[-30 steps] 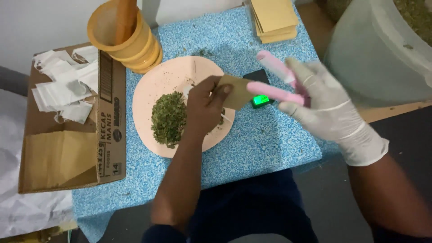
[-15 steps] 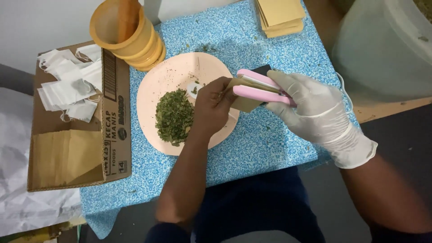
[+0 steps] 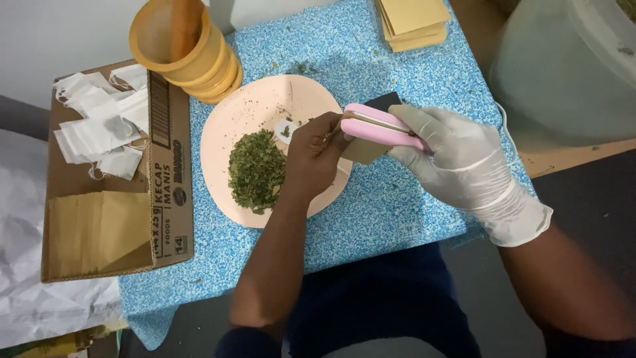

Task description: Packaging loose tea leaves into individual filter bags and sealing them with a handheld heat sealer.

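A small brown paper pouch (image 3: 363, 150) is held at its mouth by the bare left hand (image 3: 311, 159), so that its open edge is kept flat between the arms of the pink handheld sealer (image 3: 383, 129), which is clamped on it by the gloved right hand (image 3: 457, 156). Both are kept over the right rim of the pink plate (image 3: 245, 109), near the bench (image 3: 397, 219) middle. The left wrist is bent inward above the dried green leaves (image 3: 255, 171)
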